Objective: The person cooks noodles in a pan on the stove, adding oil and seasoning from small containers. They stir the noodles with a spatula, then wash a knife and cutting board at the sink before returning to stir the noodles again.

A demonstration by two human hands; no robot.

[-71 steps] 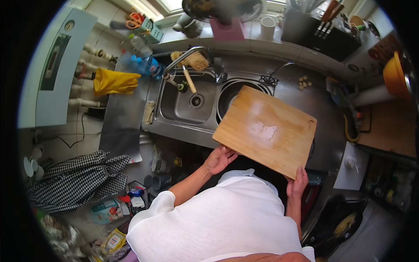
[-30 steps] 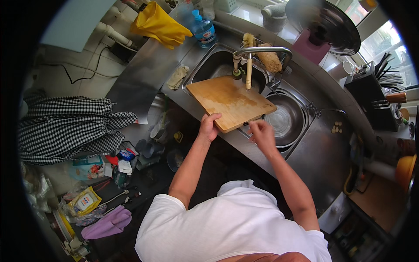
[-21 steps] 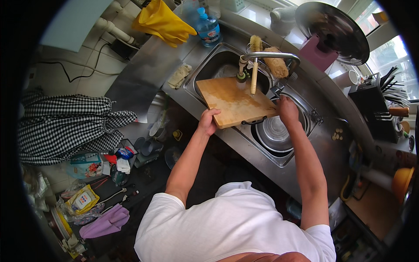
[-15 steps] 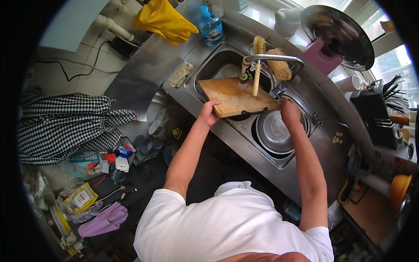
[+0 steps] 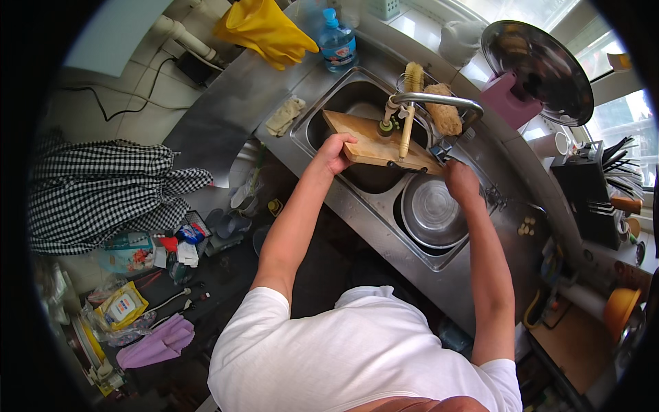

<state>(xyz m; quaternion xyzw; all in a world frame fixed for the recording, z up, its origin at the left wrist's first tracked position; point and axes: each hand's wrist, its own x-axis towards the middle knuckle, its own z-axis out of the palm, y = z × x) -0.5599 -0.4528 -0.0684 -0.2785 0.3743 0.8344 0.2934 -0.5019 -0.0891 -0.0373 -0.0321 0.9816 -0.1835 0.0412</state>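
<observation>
A wet wooden cutting board (image 5: 375, 135) with a black handle along its near edge is held tilted over the left sink basin (image 5: 374, 180). My left hand (image 5: 336, 152) is closed on its near left edge, thumb on top. My right hand (image 5: 463, 182) is closed at the board's right end, its fingertips partly hidden. Above the board sits the tap (image 5: 439, 98), its nozzle close to the wood. A long-handled brush (image 5: 406, 134) hangs in front of the tap. In the right basin below my right hand rests a round metal pan (image 5: 432, 211).
A blue bottle (image 5: 338, 45) and yellow rubber gloves (image 5: 264, 34) are at the back left. A rag (image 5: 285, 116) lies by the basin. A loofah (image 5: 443, 113) is behind the tap. Right of it stand a large dark lid (image 5: 537, 72) and a black knife block (image 5: 583, 196).
The board has tilted more steeply, and its face shows narrower. My left hand has moved slightly up and right with it; the right hand has shifted only a little.
</observation>
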